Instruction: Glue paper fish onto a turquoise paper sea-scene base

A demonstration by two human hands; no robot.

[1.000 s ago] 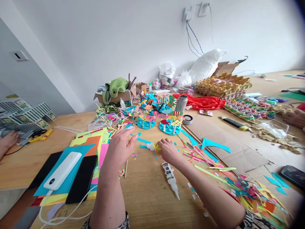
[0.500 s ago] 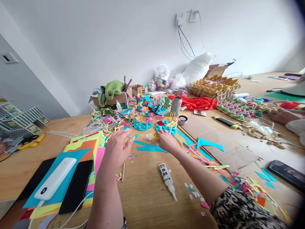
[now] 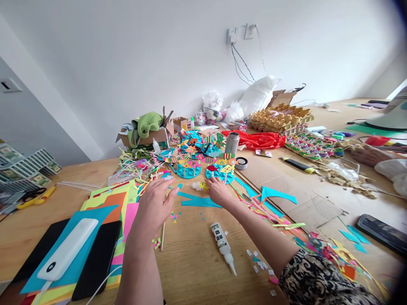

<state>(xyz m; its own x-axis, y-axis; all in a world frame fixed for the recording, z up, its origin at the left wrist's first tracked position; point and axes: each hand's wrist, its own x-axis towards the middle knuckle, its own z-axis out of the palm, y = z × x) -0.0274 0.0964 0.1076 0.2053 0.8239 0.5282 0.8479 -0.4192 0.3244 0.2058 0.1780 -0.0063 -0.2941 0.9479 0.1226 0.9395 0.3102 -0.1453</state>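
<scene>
My left hand (image 3: 155,204) hovers over the front of the table with its fingers stretched forward and thumb apart, holding nothing. My right hand (image 3: 220,193) has its bent fingers round the right end of a small bottle with a yellow label (image 3: 201,186), whose white tip points left. Just beyond are two round blue stands, a left stand (image 3: 188,171) and a right stand (image 3: 219,176), carrying colourful paper fish. Blue paper strips (image 3: 199,201) lie between my hands. Closer to me lies a white glue bottle (image 3: 222,243), nozzle towards me.
Coloured paper sheets (image 3: 110,203), a white power bank (image 3: 68,250) and a black phone (image 3: 97,258) lie left. A metal bottle (image 3: 232,145) and tape roll (image 3: 241,163) stand behind. Right are a utility knife (image 3: 297,164), cardboard (image 3: 305,199) and another person's hand (image 3: 365,156).
The view has shifted slightly, so things appear a little lower and further left. My hands keep nearly the same places over the table.
</scene>
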